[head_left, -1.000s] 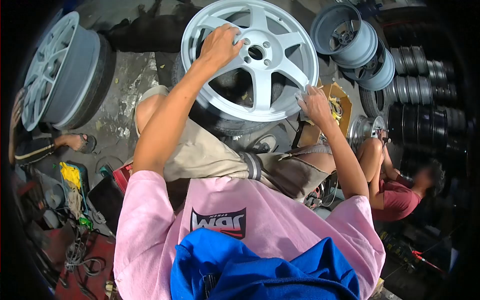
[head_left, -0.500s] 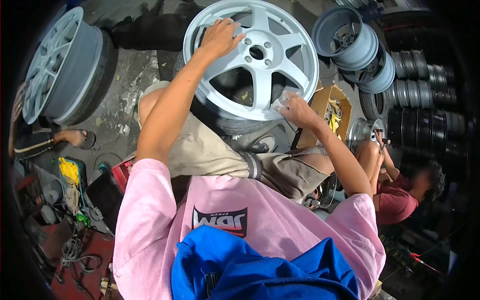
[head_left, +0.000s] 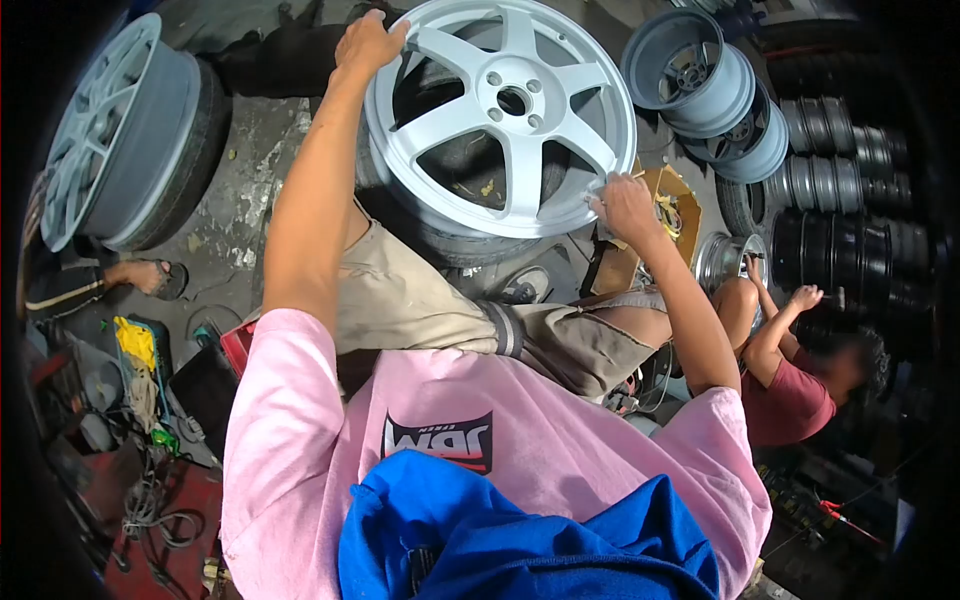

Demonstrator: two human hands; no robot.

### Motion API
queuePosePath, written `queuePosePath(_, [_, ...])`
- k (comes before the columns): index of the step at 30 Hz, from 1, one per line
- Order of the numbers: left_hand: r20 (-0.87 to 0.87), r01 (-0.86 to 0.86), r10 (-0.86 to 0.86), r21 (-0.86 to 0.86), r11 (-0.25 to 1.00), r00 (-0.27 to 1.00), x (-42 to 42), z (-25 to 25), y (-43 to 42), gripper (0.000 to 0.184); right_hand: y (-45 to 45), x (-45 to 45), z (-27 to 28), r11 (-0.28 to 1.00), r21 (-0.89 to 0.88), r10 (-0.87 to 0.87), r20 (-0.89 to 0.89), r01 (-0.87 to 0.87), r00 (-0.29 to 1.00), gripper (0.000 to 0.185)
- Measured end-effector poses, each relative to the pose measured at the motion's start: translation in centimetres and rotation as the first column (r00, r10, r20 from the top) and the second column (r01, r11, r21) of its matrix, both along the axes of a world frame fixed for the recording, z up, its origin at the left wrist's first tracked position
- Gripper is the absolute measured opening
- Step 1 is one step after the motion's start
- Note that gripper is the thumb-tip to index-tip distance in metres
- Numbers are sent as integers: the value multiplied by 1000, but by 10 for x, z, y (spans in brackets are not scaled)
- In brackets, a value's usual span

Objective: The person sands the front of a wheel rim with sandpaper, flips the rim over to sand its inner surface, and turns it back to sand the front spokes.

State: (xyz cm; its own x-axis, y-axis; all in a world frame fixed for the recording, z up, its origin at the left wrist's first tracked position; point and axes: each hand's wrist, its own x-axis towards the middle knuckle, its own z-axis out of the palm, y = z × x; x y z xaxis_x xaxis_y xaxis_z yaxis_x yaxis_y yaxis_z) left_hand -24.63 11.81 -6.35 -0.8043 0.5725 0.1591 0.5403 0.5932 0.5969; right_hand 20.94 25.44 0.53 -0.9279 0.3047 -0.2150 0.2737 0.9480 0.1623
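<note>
Pale six-spoke wheel lies between two grips at its rim

The pale grey-white, six-spoke metal wheel [head_left: 512, 75] lies hub up between the grips, over a black rubber tyre [head_left: 455, 247]. The left grip [head_left: 372, 42] is at the rim's far left edge, thumb spread apart from the fingers. The right grip [head_left: 622, 205] meets the near right rim with fingers bent; something pale shows at the fingertips, but whether they pinch anything cannot be told.

Just beside the right grip, on its near right, stands an open brown cardboard box [head_left: 620, 268] holding yellow bits [head_left: 670, 222] among tangled small items too blurred to name. Beyond that grip, farther right, pale grey deep-barrelled wheels [head_left: 735, 95] are stacked.

Nearer the wearer than either grip, a black printed label [head_left: 440, 440] on the pink cloth shirt [head_left: 600, 460] reads "JDM", upside down; smaller lettering sits beside it.
</note>
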Motion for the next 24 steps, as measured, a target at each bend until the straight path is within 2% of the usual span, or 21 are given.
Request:
queuePosePath(1, [0,-8,8,2,1000,1000,-2,-1,-2,74,-4,-5,2,995,-3,-98,87,98,991,32])
queuePosePath(3, [116,86,-73,-120,989,991,-2,-7,-2,71,-30,-8,-5,995,-65,-68,117,76,991,31])
queuePosePath(5, [141,103,-83,-145,984,987,-14,-27,7,71,-54,-15,-8,921,-388,-10,-123,-39,992,30])
queuePosePath(6, [169,125,-96,-171,977,981,-18,-37,10,71,-43,-9,-10,902,-417,45,-162,-110,986,26])
queuePosePath(7, [174,130,-99,-175,976,980,-20,-40,11,71,-32,-6,-10,901,-421,41,-158,-104,987,26])
queuePosePath(9, [233,140,-100,-161,977,967,-22,-42,12,72,-7,-1,-6,998,-40,42,-152,-48,987,24])
queuePosePath(10, [234,134,-95,-158,978,967,-19,-44,11,72,2,2,-1,991,55,128,-158,-121,979,22])
queuePosePath(11, [191,119,-89,-149,982,978,-16,-45,11,72,3,3,-9,990,59,139,-158,-132,977,22])
queuePosePath(12, [146,104,-83,-141,985,986,-14,-45,9,72,0,7,-26,973,46,232,-137,-228,963,22])
queuePosePath(13, [145,101,-80,-141,985,986,-11,-42,8,72,-22,-5,-16,948,29,317,-115,-316,941,22])
queuePosePath(14, [155,87,-65,-138,987,986,-6,-39,7,71,-42,-14,-2,929,-313,165,-123,-196,979,21])
queuePosePath(17, [150,53,-33,-133,990,988,5,-32,-1,70,-13,-2,-32,935,-264,201,-155,-237,967,24])
queuePosePath(18, [144,30,-14,-113,993,990,8,-31,-1,69,2,1,-23,960,-231,147,-69,-159,987,25])
queuePosePath(19, [145,36,-19,-113,993,989,8,-31,1,69,0,-6,-9,961,-231,141,-68,-153,988,25])
queuePosePath(21, [153,39,-20,-119,992,988,6,-30,1,68,-4,-20,15,986,-43,-160,84,164,984,28])
queuePosePath(22, [152,37,-19,-116,993,988,4,-32,2,68,-7,-19,1,996,78,39,50,-43,998,30])
queuePosePath(23, [145,45,-28,-114,993,989,4,-35,3,68,-15,-20,-4,996,79,40,50,-44,998,30])
queuePosePath(24, [137,49,-33,-112,993,990,2,-37,2,68,-33,-27,-4,995,-98,-14,13,15,1000,33])
